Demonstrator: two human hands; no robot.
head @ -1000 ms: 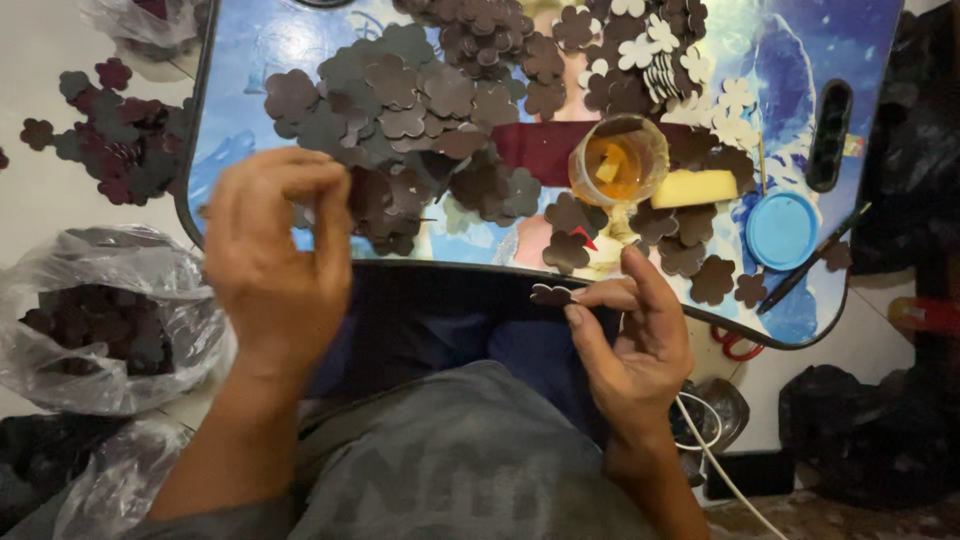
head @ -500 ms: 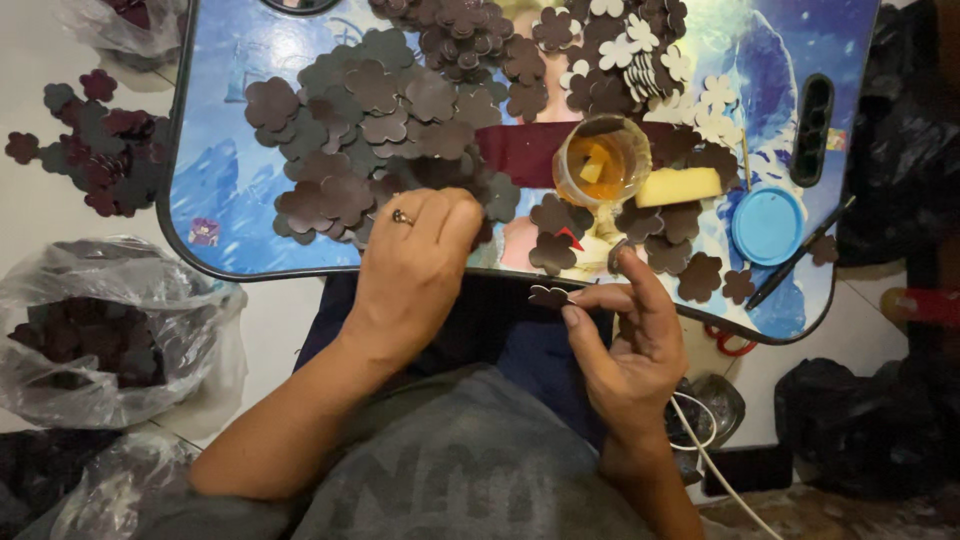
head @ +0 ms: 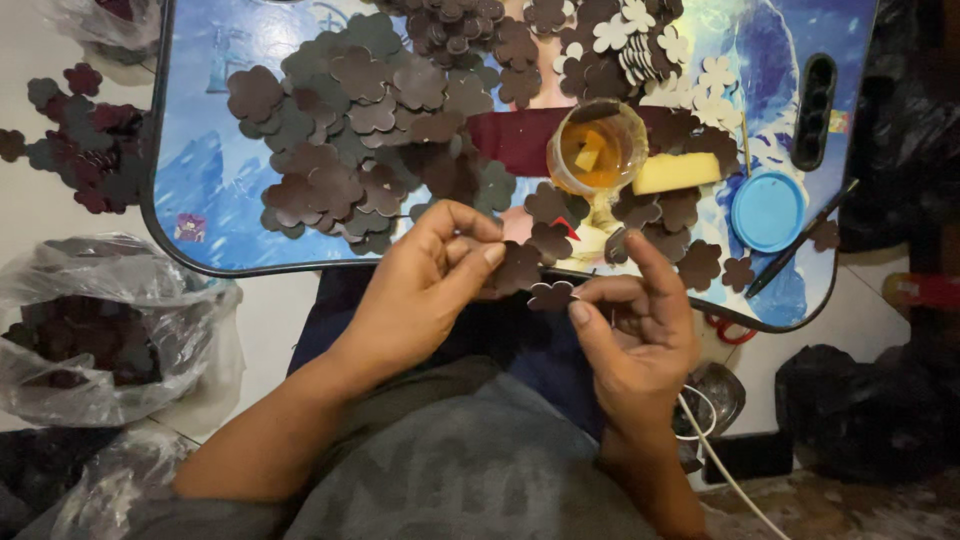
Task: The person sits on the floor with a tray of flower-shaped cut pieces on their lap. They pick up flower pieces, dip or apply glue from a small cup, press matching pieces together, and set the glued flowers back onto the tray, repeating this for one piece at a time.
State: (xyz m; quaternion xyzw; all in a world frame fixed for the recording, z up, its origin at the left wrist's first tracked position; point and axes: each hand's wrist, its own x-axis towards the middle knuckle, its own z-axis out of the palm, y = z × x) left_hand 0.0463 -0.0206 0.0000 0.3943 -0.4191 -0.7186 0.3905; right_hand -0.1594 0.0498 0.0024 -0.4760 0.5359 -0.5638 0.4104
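Observation:
My left hand (head: 425,285) pinches a dark brown flower-shaped cutout (head: 517,266) between thumb and fingers, just off the near edge of the blue lap tray (head: 215,225). My right hand (head: 635,330) pinches a smaller brown flower cutout (head: 552,296) right beside it; the two pieces almost touch. Both hands hover over my lap, in front of the tray. A heap of several brown flower cutouts (head: 360,120) covers the tray's left and middle.
A small glass jar of amber liquid (head: 598,148), a yellow sponge block (head: 676,172), a blue round lid (head: 768,210) and white flower cutouts (head: 655,50) lie on the tray. A plastic bag of dark cutouts (head: 85,335) sits left on the floor; loose cutouts (head: 85,140) lie above it.
My left hand left the pile on the tray and came back toward my lap holding a brown cutout, closing in on the right hand's piece. The right hand barely moved.

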